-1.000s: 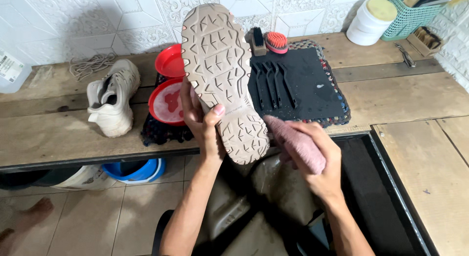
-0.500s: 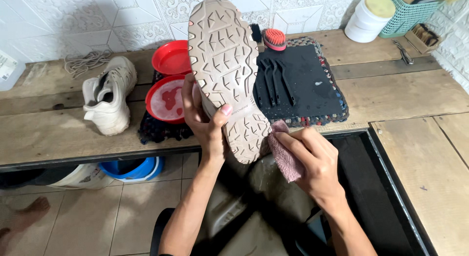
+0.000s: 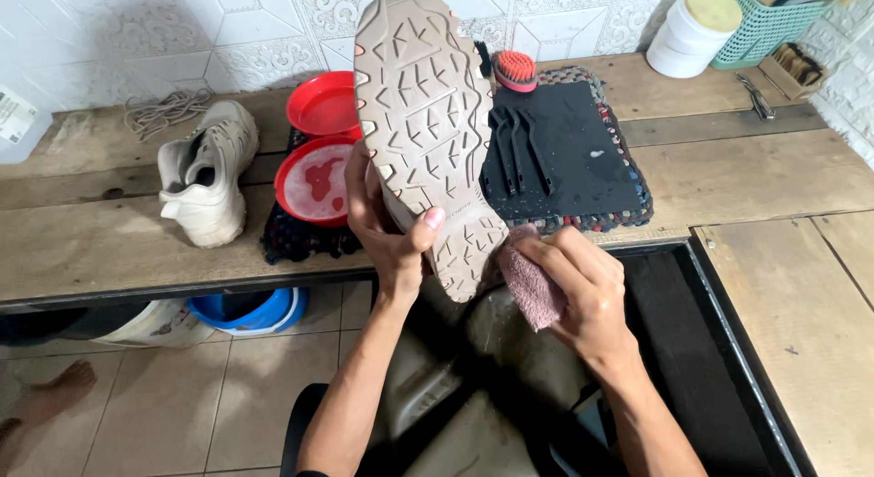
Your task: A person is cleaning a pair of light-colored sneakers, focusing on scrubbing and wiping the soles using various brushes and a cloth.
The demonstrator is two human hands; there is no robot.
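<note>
Wooden bench [image 3: 109,249] by the tiled wall; our left hand [image 3: 387,231] grips the tan sneaker [image 3: 423,122] sole-up; right hand [image 3: 583,290] presses a pink cloth [image 3: 530,286] to its heel edge; sole looks mostly clean; white sneaker [image 3: 208,172] left of it waits.

From my seat, the upturned shoe [image 3: 423,131] blocked everything toward twelve o'clock, its sole walling off the red bowls [image 3: 314,154] and the black mat [image 3: 574,158] behind it. At nine o'clock the white sneaker [image 3: 208,172] stood on the desk [image 3: 774,177], with bare planks between it and the bowls. Toward three o'clock the desk lay open. The white tub [image 3: 687,31] and green basket [image 3: 774,22] crowded one o'clock.
</note>
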